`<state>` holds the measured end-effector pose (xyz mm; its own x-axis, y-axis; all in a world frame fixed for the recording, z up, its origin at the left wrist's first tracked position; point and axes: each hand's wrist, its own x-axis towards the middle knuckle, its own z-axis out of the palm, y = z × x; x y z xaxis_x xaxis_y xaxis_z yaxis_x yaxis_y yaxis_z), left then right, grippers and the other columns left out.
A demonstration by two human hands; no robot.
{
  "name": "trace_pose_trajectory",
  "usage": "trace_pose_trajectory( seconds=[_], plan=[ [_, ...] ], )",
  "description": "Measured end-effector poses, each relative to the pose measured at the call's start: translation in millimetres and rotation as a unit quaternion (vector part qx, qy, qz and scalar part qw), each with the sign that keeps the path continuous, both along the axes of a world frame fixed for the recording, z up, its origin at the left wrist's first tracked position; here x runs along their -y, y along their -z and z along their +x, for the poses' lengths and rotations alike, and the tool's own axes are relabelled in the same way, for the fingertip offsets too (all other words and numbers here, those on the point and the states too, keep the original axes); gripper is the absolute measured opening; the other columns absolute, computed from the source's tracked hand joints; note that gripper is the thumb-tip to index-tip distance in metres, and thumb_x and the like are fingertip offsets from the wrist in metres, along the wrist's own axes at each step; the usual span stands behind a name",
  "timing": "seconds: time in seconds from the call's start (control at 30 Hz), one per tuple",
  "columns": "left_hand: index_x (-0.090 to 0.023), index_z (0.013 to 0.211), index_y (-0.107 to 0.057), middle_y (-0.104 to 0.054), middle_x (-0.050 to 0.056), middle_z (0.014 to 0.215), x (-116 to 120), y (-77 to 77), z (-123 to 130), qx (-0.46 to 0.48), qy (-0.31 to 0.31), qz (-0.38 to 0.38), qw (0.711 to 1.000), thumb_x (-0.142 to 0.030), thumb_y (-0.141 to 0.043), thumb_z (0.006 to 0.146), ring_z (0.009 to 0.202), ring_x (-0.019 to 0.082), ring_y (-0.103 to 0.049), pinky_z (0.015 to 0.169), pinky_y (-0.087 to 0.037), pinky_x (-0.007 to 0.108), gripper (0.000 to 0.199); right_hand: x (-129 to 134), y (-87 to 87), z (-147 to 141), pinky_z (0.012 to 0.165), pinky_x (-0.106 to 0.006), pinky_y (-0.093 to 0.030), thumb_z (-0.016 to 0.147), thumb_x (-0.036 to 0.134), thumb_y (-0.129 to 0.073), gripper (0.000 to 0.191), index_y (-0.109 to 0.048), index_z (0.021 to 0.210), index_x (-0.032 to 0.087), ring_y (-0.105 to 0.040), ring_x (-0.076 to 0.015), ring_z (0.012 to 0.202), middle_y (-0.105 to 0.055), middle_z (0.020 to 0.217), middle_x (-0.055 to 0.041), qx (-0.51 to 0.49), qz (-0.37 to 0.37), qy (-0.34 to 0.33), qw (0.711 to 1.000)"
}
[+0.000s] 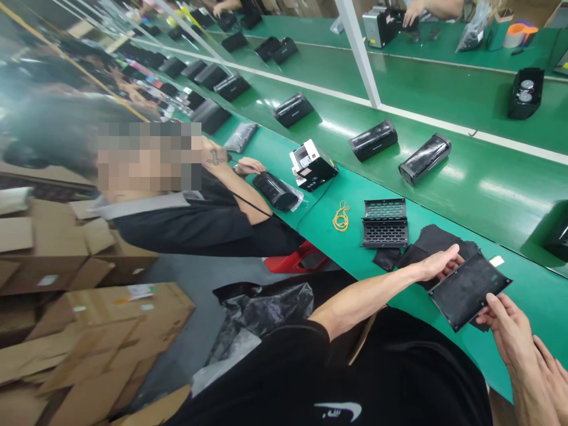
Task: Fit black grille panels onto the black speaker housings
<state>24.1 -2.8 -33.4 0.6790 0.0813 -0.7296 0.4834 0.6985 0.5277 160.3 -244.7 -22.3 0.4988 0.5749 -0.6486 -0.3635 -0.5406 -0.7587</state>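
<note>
Two grips are meeting at a black panel (pixel 470 291), right of the landmark, a slotted grille (pixel 385 232), and over the green counter (pixel 539 296). The right grip (pixel 510 322) is pinching the near edge, thumb on top; the left grip (pixel 441 264) is curling loosely at the opposite edge, its hold unclear. Dark sheets (pixel 444 239) are lying beside the grille. The panel is seeming light, stiff and slippery-smooth, its edges offering the surest hold.

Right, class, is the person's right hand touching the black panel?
Touching: the head view shows the right hand holding the black panel, thumb over its edge.
</note>
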Motion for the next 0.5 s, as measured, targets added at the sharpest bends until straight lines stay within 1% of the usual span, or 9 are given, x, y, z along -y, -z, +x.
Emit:
trace_pose_trajectory(
  seconds=[0.07, 0.13, 0.2, 0.3, 0.37, 0.43, 0.5],
  plan=[
    [-0.017, 0.101, -0.068, -0.066, -0.001, 0.076, 5, 0.7, -4, 0.006, -0.055, -0.069, 0.996, -0.064, -0.029, 0.109, 0.061, 0.01, -0.055, 0.063, -0.044, 0.021, 0.062, -28, -8.2, -10, 0.061, -0.039, -0.06, 0.067, 0.066, -0.091, 0.052, -0.068, 0.09, 0.026, -0.066, -0.0226, 0.062, -0.067, 0.072, -0.0025, -0.037, 0.014, 0.035, 0.999],
    [-0.017, 0.103, -0.07, -0.071, 0.002, 0.08, 10, 0.0, -7, 0.013, -0.094, -0.138, 0.986, -0.062, -0.029, 0.11, 0.067, 0.013, -0.062, 0.073, -0.05, 0.024, 0.062, -46, -18.1, -15, 0.055, -0.033, -0.057, 0.061, 0.063, -0.097, 0.055, -0.065, 0.083, 0.023, -0.061, -0.0186, 0.055, -0.061, 0.065, 0.0003, -0.07, 0.019, 0.06, 0.996],
    [-0.016, 0.109, -0.072, -0.076, 0.005, 0.085, 15, -0.2, -9, 0.012, -0.108, -0.187, 0.976, -0.063, -0.029, 0.109, 0.072, 0.016, -0.067, 0.08, -0.054, 0.03, 0.064, -54, -27.9, -17, 0.051, -0.03, -0.055, 0.057, 0.063, -0.099, 0.058, -0.067, 0.083, 0.021, -0.06, -0.0169, 0.053, -0.061, 0.063, 0.0007, -0.078, 0.02, 0.073, 0.994],
    [-0.013, 0.116, -0.073, -0.079, 0.01, 0.09, 21, 0.6, -11, 0.002, -0.109, -0.215, 0.97, -0.066, -0.029, 0.107, 0.078, 0.022, -0.072, 0.087, -0.057, 0.037, 0.07, -59, -36.6, -22, 0.049, -0.027, -0.053, 0.056, 0.065, -0.099, 0.062, -0.069, 0.086, 0.02, -0.058, -0.0158, 0.052, -0.062, 0.063, -0.0005, -0.069, 0.014, 0.079, 0.994],
    [-0.011, 0.119, -0.073, -0.08, 0.013, 0.093, 23, -0.5, -13, 0.007, -0.105, -0.225, 0.969, -0.067, -0.029, 0.106, 0.083, 0.025, -0.074, 0.089, -0.057, 0.041, 0.073, -60, -36.5, -25, 0.048, -0.027, -0.052, 0.056, 0.067, -0.098, 0.064, -0.07, 0.088, 0.019, -0.058, -0.0161, 0.051, -0.062, 0.062, -0.0012, -0.064, 0.007, 0.066, 0.996],
    [-0.01, 0.121, -0.072, -0.08, 0.016, 0.095, 21, -5.6, -13, 0.021, -0.094, -0.235, 0.967, -0.067, -0.027, 0.105, 0.086, 0.028, -0.075, 0.09, -0.058, 0.045, 0.074, -59, -31.8, -24, 0.047, -0.028, -0.051, 0.058, 0.068, -0.096, 0.065, -0.071, 0.093, 0.019, -0.058, -0.0171, 0.052, -0.065, 0.064, -0.0021, -0.05, 0.01, 0.047, 0.998],
    [-0.009, 0.123, -0.071, -0.08, 0.018, 0.098, 15, -13.9, -13, 0.046, -0.081, -0.25, 0.964, -0.067, -0.024, 0.104, 0.089, 0.03, -0.076, 0.092, -0.057, 0.048, 0.077, -57, -23.9, -8, 0.049, -0.03, -0.053, 0.062, 0.07, -0.094, 0.067, -0.073, 0.101, 0.019, -0.062, -0.0193, 0.058, -0.071, 0.075, -0.0051, -0.005, 0.011, 0.032, 0.999]
  ],
)
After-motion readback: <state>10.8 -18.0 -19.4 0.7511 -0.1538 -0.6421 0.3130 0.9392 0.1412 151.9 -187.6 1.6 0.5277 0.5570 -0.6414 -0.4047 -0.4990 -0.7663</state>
